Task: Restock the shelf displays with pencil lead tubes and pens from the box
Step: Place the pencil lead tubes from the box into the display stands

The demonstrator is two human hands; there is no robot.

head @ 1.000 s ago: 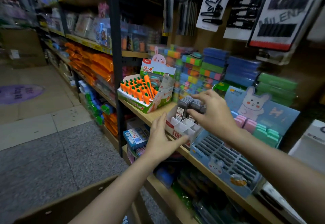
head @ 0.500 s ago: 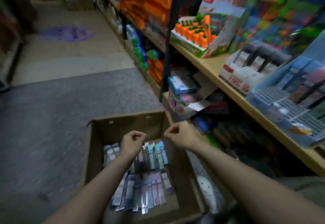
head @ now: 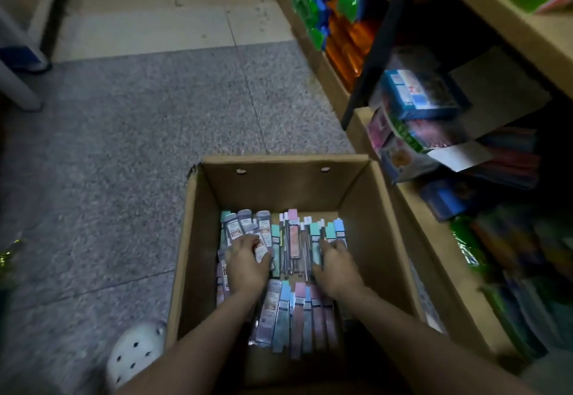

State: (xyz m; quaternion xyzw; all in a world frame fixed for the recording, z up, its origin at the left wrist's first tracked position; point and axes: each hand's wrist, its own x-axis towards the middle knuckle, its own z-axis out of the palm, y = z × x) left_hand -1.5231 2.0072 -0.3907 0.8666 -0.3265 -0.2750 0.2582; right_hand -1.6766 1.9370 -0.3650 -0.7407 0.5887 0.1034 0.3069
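With plenty left to shelve, my left hand (head: pixel 248 266) closes around grey pencil lead tubes (head: pixel 248 227) inside the cardboard box (head: pixel 366 208) on the floor, while my right hand (head: pixel 336 267) presses fingers onto packaged pens (head: pixel 296 241), grip unclear.

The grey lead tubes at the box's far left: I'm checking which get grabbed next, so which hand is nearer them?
Left. The left hand lies on the grey lead tubes; the right hand is across the box, on pastel packs.
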